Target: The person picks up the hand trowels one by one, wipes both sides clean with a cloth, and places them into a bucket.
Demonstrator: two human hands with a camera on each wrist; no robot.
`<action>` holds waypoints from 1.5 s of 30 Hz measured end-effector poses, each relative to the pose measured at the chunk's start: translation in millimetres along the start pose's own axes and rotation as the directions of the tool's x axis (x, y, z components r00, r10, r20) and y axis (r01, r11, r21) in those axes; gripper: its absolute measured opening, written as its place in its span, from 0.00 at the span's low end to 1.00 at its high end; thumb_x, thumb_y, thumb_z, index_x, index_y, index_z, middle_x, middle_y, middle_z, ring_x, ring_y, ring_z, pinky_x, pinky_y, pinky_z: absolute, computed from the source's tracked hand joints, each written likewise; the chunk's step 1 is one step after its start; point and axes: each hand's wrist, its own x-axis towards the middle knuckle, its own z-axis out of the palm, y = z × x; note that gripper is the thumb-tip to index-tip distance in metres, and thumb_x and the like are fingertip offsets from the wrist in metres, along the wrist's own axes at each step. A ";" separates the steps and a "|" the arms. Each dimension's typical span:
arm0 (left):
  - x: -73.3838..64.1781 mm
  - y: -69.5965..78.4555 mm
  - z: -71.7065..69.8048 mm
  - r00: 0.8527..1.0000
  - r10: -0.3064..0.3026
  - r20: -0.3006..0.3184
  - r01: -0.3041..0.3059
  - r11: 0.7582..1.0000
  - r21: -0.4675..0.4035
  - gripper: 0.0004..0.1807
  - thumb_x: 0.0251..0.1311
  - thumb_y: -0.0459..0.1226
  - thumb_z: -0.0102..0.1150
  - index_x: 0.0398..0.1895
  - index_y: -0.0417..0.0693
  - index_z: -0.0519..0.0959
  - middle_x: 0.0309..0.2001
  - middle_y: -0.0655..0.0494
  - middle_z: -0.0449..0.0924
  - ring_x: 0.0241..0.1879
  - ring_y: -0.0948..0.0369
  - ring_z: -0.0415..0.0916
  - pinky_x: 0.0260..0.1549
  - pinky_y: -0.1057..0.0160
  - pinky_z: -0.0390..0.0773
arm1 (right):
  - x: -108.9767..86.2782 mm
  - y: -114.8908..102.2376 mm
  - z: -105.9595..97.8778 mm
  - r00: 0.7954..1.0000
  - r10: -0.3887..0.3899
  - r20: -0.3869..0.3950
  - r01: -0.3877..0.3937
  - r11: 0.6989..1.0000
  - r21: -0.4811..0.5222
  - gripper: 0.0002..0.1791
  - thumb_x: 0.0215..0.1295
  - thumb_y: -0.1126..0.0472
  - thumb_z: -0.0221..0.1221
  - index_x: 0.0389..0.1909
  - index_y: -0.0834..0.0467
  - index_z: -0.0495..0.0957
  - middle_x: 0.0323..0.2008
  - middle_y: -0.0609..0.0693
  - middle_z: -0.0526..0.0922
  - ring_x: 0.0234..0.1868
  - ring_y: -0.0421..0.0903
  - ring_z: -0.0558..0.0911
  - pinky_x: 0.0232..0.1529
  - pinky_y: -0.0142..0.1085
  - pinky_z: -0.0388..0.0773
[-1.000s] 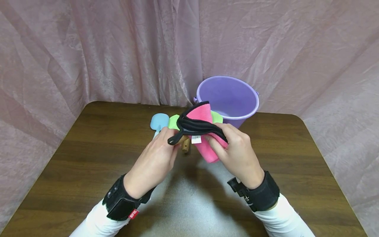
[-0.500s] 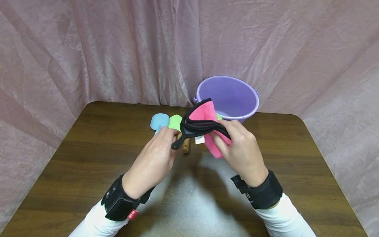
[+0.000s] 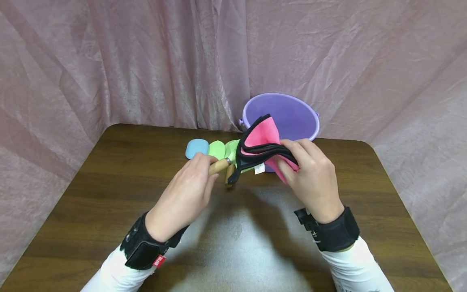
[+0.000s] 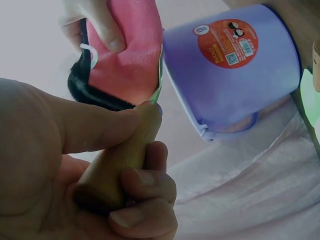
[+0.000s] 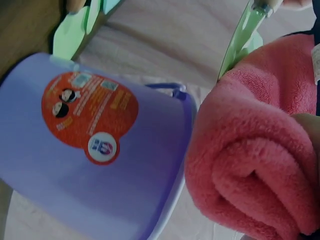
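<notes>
Fingers of the left hand [image 3: 182, 194] grip a wooden-handled green tool [image 3: 220, 166] while the right hand [image 3: 314, 174] holds a black-edged pink plush cloth [image 3: 263, 133] against it, in front of the purple plastic bucket [image 3: 295, 115], wiping seemingly unfinished.

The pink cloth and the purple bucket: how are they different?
The pink cloth is soft and fluffy with black edging, while the purple bucket is smooth. The cloth is folded over on itself, whereas the bucket stands upright with its round mouth open. The cloth is gripped by the right hand; the bucket sits on the table. Both carry a label: a white tag and a red sticker.
</notes>
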 end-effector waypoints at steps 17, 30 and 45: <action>1.7 -6.7 -12.8 0.999 -0.046 -0.023 0.042 0.990 -0.135 0.16 0.67 0.33 0.59 0.55 0.38 0.71 0.37 0.55 0.71 0.33 0.58 0.70 0.34 0.61 0.73 | 5.3 17.3 -12.8 0.996 0.077 -0.049 -0.076 0.997 0.018 0.17 0.60 0.65 0.65 0.51 0.61 0.82 0.40 0.56 0.81 0.40 0.52 0.80 0.42 0.48 0.77; 6.5 -10.8 -12.2 0.979 -0.153 0.136 0.193 0.912 -0.361 0.13 0.74 0.39 0.50 0.56 0.45 0.71 0.29 0.55 0.72 0.24 0.61 0.70 0.21 0.62 0.72 | 5.5 12.0 -8.4 0.993 0.120 -0.017 -0.116 0.979 0.169 0.17 0.60 0.68 0.66 0.50 0.63 0.80 0.41 0.54 0.83 0.40 0.48 0.80 0.46 0.45 0.79; 7.5 -10.4 -6.4 0.961 -0.160 0.226 0.240 0.890 -0.389 0.13 0.77 0.45 0.44 0.53 0.48 0.74 0.28 0.57 0.70 0.25 0.60 0.68 0.24 0.61 0.70 | 0.6 -6.9 4.5 0.999 -0.047 0.020 0.040 0.966 0.254 0.17 0.57 0.73 0.64 0.49 0.64 0.79 0.43 0.52 0.83 0.44 0.44 0.80 0.50 0.34 0.75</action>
